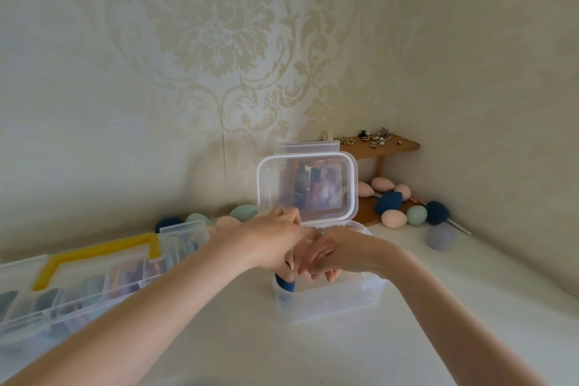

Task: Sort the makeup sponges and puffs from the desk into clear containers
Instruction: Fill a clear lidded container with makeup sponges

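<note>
While I watched through the head view, both hands met over the clear container [329, 301] standing mid-desk, its hinged lid [307, 186] propped upright behind it. My left hand [275, 241] reached across the container's left rim with fingers curled downward; a dark blue sponge [285, 285] sat just below them inside the left wall, but whether those fingers pinched it I could not tell. My right hand [340, 249] lay over the opening, fingers loosely extended and pointing down-left, touching the left hand; I could not tell whether it held anything.

No brand, label or writing could be read anywhere.

More sponges lay along the wall: a dark blue, mint and peach row [213, 219] left of the lid, and a cluster of peach, blue and mint sponges [404, 207] by the lower board of a wooden shelf [380, 147] in the right corner, with a grey puff [441, 236] just in front. A compartment box with a yellow handle [94, 257] hugged the desk's left edge. The white desk [297, 351] lay open in front of the container, between my forearms.
</note>
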A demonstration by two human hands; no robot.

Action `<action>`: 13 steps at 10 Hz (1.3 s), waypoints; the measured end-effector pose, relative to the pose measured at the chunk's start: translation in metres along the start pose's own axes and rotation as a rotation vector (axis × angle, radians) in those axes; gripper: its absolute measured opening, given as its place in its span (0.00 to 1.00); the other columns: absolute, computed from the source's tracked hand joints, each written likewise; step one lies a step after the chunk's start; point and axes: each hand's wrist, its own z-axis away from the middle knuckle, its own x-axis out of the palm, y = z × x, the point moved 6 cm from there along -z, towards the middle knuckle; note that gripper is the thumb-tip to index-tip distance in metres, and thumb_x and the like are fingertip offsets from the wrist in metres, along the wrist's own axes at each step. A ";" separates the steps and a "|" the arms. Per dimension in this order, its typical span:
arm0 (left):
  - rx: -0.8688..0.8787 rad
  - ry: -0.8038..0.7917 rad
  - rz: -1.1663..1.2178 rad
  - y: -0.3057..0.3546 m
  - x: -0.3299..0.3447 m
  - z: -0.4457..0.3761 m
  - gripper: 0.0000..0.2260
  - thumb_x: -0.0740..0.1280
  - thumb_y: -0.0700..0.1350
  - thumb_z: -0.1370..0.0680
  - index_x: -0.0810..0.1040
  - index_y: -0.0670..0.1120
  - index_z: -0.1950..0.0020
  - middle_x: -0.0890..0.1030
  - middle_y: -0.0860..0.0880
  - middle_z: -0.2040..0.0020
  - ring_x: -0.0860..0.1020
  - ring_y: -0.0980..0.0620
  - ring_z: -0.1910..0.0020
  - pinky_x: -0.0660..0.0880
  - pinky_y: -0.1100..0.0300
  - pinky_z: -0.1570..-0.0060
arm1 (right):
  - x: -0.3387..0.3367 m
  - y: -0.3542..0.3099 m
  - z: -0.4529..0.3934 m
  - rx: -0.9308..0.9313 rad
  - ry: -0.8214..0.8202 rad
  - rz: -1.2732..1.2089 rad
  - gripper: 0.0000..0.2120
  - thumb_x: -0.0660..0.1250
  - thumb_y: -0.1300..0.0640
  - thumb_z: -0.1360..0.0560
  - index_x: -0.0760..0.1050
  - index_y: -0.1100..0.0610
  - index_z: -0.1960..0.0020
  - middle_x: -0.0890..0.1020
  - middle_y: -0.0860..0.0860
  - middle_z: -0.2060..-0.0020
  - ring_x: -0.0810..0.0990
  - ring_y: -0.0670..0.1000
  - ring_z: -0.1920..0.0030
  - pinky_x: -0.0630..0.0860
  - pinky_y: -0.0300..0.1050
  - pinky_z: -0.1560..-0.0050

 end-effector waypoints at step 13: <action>-0.078 -0.128 0.141 0.007 -0.005 -0.014 0.26 0.73 0.46 0.29 0.66 0.46 0.35 0.58 0.54 0.48 0.61 0.55 0.49 0.68 0.63 0.58 | -0.011 -0.001 0.016 -0.039 0.213 0.394 0.04 0.65 0.57 0.28 0.74 0.48 0.57 0.75 0.44 0.66 0.73 0.49 0.58 0.67 0.42 0.53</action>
